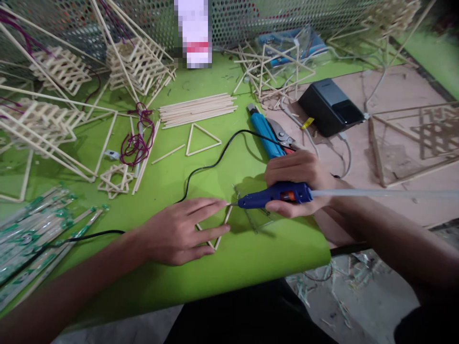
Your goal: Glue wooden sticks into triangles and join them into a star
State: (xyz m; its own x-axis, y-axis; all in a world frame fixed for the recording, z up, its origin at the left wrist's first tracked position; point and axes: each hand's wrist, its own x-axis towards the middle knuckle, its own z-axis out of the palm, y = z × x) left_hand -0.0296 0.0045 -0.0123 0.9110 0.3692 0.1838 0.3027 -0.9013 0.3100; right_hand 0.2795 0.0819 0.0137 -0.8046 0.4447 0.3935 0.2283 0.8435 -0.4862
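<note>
My right hand [297, 174] is wrapped round a blue hot glue gun [265, 196]. A long clear glue stick [380, 193] runs out of its back end to the right. The gun's nozzle points left, at the top right corner of a small wooden stick triangle [227, 215]. My left hand [182, 229] lies over this triangle with its fingers stretched out and spread, holding it down on the green table and hiding part of its left side and top. Behind my hands lie another stick triangle [203, 139] and a single stick [168, 154].
Loose sticks [197, 110] lie in a bundle. Stick frames [136, 67] stand at the back left, near purple cord [138, 143]. Wrapped chopsticks [32, 243] lie at left. A blue cutter [263, 131], pliers [281, 134] and a dark power bank [332, 107] are at right. A black cable [215, 165] crosses the table.
</note>
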